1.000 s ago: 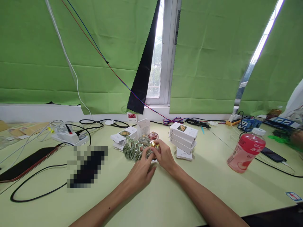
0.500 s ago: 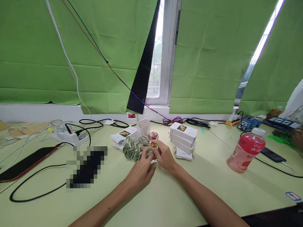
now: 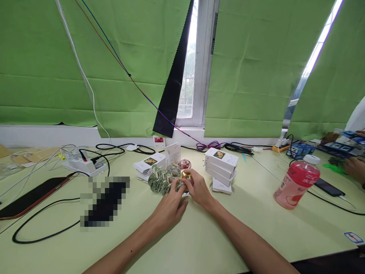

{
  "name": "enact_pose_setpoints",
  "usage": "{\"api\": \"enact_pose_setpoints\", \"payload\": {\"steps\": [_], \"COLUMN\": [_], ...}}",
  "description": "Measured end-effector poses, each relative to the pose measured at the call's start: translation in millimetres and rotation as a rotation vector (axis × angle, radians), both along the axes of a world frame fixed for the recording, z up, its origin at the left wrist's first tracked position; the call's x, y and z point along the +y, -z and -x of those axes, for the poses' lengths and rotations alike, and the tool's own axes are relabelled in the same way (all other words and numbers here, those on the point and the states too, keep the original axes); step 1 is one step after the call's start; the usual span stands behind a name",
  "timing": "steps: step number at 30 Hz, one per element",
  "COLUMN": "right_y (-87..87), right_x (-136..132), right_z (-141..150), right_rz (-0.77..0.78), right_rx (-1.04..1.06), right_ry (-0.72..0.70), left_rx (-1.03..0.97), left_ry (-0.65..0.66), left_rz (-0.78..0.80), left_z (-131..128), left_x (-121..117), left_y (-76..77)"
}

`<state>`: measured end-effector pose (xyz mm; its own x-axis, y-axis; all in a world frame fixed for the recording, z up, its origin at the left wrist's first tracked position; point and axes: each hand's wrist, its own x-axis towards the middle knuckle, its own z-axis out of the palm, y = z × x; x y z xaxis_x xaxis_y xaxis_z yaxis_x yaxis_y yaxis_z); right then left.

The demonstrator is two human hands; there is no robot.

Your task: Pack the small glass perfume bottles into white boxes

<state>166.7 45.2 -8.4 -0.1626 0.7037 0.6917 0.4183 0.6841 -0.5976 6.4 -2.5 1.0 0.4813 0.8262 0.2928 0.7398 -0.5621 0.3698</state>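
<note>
In the middle of the table stands a close row of small clear glass bottles (image 3: 157,184) with shiny silver-green caps. At the row's right end, my left hand (image 3: 171,201) has its fingertips bent onto a bottle, its thumb lower. My right hand (image 3: 199,189) meets it there, fingers curled beside a gold-capped bottle (image 3: 184,174). My fingers partly hide the bottles they touch. Behind them is a pink bottle (image 3: 184,164). White cartons (image 3: 151,161) lie to the left, an upright white box (image 3: 172,153) behind, and stacked white boxes (image 3: 221,161) to the right.
A pink drink bottle (image 3: 296,182) stands at the right, near a phone (image 3: 329,187) on a cable. At the left are a power strip (image 3: 85,165), a tablet-like device (image 3: 34,196) and a dark pixelated patch (image 3: 105,203). Another person's hand (image 3: 355,167) shows at the far right.
My hands stay almost in place, with the right fingers shifting slightly around the gold cap. At the far right, another person's hands have come further into view.
</note>
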Motion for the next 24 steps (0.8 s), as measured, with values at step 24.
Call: {"api": "enact_pose_setpoints", "payload": {"steps": [24], "right_y": [-0.4], "right_x": [0.4], "right_z": [-0.2], "right_rz": [-0.03], "right_rx": [0.021], "right_ry": [-0.05], "left_rx": [0.007], "left_ry": [0.001], "left_rz": [-0.029], "left_z": [0.8], "left_x": [1.4], "left_y": [2.3]}}
